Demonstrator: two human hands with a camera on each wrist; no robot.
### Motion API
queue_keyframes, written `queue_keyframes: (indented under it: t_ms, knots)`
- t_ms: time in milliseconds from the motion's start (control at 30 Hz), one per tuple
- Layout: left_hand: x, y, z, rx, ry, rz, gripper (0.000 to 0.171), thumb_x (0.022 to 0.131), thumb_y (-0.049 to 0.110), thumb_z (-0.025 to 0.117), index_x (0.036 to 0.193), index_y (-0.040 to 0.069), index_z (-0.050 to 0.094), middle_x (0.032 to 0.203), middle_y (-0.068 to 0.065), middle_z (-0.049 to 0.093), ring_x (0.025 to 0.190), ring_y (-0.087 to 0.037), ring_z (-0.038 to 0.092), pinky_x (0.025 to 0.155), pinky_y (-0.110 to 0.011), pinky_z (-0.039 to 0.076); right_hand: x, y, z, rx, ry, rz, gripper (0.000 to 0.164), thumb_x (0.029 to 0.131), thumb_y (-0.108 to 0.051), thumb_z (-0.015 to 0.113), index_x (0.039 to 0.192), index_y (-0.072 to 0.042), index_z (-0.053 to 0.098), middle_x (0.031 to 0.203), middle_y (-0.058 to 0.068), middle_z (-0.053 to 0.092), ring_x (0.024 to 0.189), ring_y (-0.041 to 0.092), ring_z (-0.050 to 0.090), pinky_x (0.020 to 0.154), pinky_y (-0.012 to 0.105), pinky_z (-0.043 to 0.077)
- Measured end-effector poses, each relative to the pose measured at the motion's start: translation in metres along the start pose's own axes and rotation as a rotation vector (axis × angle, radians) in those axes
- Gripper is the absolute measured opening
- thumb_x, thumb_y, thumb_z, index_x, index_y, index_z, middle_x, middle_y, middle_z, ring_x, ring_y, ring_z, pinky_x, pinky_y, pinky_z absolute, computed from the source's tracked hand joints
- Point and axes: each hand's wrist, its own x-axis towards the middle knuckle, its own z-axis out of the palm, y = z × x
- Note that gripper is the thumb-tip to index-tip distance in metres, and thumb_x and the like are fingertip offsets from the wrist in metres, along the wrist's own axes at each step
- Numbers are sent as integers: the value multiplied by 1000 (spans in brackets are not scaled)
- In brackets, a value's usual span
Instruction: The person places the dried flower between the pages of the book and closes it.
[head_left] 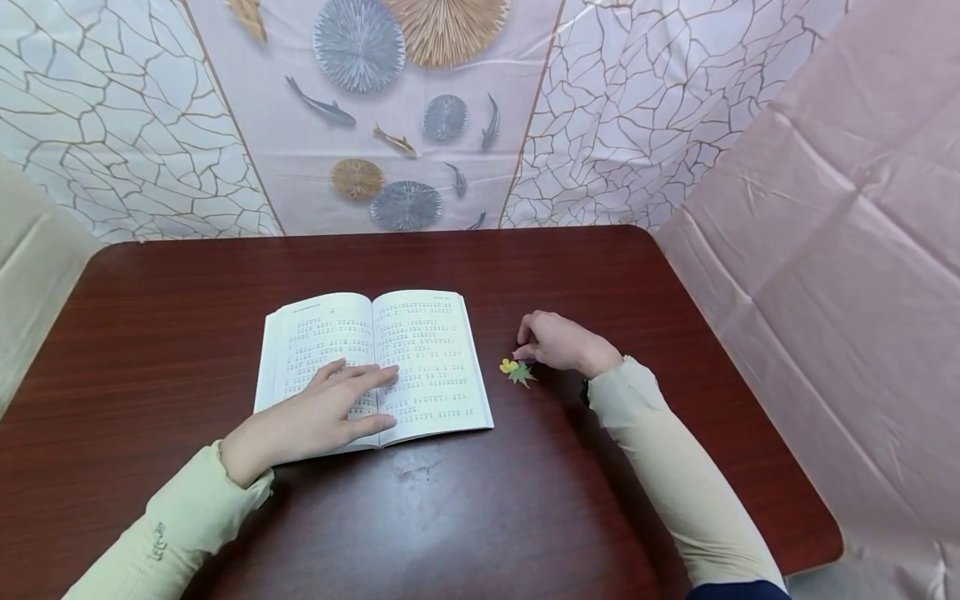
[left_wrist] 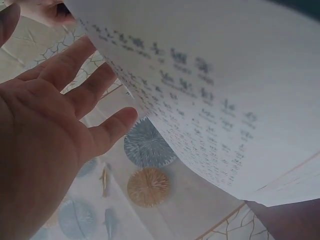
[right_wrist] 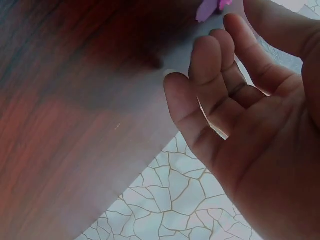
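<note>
An open book [head_left: 427, 358] with printed pages lies on the table. My left hand [head_left: 322, 412] rests across its left page and the spine, fingers spread, thumb out over the right page. In the left wrist view its fingers are straight beside the page. To the right of the book my right hand [head_left: 558, 342] is low over the table, fingers bent, thumb and forefinger pinching a small pink-purple flower [right_wrist: 207, 10]. Most of the flower is hidden by the hand. Just below the fingertips lie a yellow flower [head_left: 508, 366] and a green star-shaped leaf [head_left: 521, 374].
The dark red-brown wooden table [head_left: 450, 517] has rounded corners. A patterned curtain [head_left: 420, 167] hangs behind its far edge. Pale pink fabric [head_left: 847, 250] slopes along the right side, and beige fabric [head_left: 30, 250] stands at the left.
</note>
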Motion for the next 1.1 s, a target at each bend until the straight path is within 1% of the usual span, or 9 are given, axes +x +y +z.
queue_keyframes:
  t_ms: [167,300,500,700,833,1100]
  knots:
    - [0,-1,2,-6,-3,-5,66,93,44,63,143,4,47,140,-11,53,135,-33,41,111,-59,13,0,-1,1,-2,-17,18,15,90,-19,71,95,-7,63,86,4,59,69,16,53,65,29,45]
    - [-1,-2,3,-11,-4,-4,66,93,45,62,143,4,47,140,-13,52,135,-34,40,111,-60,12,-1,-1,1,-12,-2,8,13,90,-18,70,93,-7,64,88,5,59,71,17,54,68,30,46]
    - [-2,-2,3,-17,-16,-15,65,94,45,61,142,4,48,141,-13,52,136,-35,38,111,-60,11,-1,0,2,-15,9,1,13,90,-18,71,90,-8,65,86,4,59,73,18,54,70,31,46]
    - [-1,0,3,-10,-22,-28,65,92,44,63,142,6,48,142,-11,52,137,-33,38,112,-58,10,0,1,3,-30,28,-16,14,89,-18,72,89,-7,63,85,5,58,74,19,53,70,32,46]
    - [-1,0,4,-6,-26,-30,65,92,45,63,143,6,47,142,-10,51,137,-33,37,112,-58,10,-1,2,3,-34,33,-26,14,89,-17,72,88,-8,63,85,5,58,74,19,53,69,31,45]
    - [0,0,4,5,-20,-15,66,93,46,62,142,4,48,141,-12,52,136,-35,39,110,-61,12,-2,1,3,-15,35,-6,14,89,-19,72,86,-10,62,85,4,58,71,18,53,65,30,45]
